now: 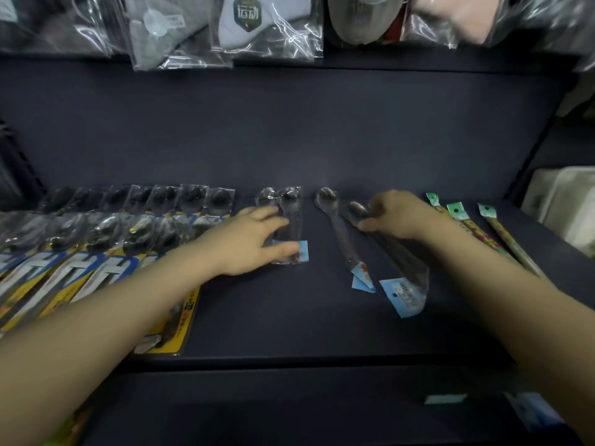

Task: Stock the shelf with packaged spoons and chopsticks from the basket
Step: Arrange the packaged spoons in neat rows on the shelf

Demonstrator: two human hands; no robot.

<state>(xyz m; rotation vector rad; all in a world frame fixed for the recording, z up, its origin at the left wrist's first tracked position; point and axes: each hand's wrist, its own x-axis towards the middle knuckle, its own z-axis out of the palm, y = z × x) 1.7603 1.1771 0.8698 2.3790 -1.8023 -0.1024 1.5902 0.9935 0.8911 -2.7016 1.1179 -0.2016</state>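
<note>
Both forearms reach in over the shelf (289, 317) lip. Left hand (254, 239) lies nearly flat, fingers and thumb pressing a clear pair of spoon packets (288, 226) down. Right hand (399, 217) curls its fingers round the bowl end of another spoon packet (396, 268), label end trailing toward the camera. These sleeves look light, slick and crinkly; gripping the stiff spoon inside seems safest. Chopstick packets (476, 230) lie just right; bare shelf opens in front.

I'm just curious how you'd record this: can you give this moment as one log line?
step: arranging spoon packs on shelf | left hand: on twin-spoon pack | right hand: gripping spoon pack | chopsticks: placed at right
</note>
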